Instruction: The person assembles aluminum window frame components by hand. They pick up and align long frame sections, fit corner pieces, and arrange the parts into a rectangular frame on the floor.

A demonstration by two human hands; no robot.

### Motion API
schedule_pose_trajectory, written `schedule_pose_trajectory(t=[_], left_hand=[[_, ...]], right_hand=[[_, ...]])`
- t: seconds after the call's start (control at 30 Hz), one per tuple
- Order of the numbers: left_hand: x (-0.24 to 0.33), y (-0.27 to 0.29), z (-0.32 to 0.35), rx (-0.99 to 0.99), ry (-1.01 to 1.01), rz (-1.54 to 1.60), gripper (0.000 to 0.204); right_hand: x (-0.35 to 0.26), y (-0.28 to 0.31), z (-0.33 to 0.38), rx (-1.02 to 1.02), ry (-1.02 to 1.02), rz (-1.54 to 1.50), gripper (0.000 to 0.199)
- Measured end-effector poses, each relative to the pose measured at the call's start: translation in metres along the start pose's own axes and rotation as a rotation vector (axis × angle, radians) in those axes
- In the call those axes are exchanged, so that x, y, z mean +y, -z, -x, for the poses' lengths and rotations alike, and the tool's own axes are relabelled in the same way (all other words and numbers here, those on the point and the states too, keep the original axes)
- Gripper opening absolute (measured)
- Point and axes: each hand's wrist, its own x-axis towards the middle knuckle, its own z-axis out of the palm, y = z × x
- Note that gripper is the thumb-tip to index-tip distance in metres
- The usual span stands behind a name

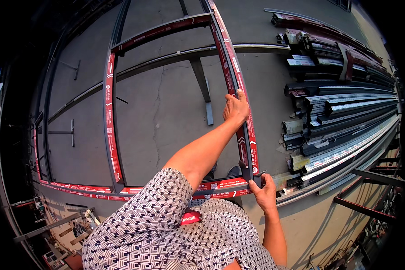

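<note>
A large window or door frame of dark metal profiles, covered in red and white protective film, lies in front of me at about waist height. My left hand (236,108) reaches across to its right side bar (231,67), fingers curled over the inner edge and thumb along the top. Close to my body, my right hand (264,192) is at the frame's near right corner. Its thumb and fingers close on a short dark strip-like piece (246,172) there; its exact kind is unclear. The near bar (225,189) runs just in front of my patterned shirt.
A dark support rail (166,59) with a leg crosses beneath the frame. Stacks of dark and silver metal profiles (346,103) lie at the right. Metal stands (73,132) show at the left, and scattered tools and scraps (83,225) at the lower left.
</note>
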Motion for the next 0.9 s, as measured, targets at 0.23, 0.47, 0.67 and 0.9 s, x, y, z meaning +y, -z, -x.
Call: schedule_pose_trajectory(t=[0.23, 0.47, 0.67, 0.9], left_hand=[[0.007, 0.001, 0.002, -0.044, -0.041, -0.046, 0.075], [0.002, 0.003, -0.002, -0.051, -0.08, -0.014, 0.072], [0.004, 0.005, 0.003, -0.096, -0.016, -0.003, 0.071], [0.007, 0.007, 0.003, -0.113, -0.007, -0.014, 0.071]], right_hand=[[0.023, -0.004, -0.001, -0.009, 0.016, -0.092, 0.031], [0.025, -0.009, -0.009, -0.026, 0.003, -0.044, 0.033], [0.008, 0.0, -0.004, -0.031, -0.02, 0.056, 0.038], [0.002, 0.003, -0.005, -0.046, -0.068, 0.02, 0.044]])
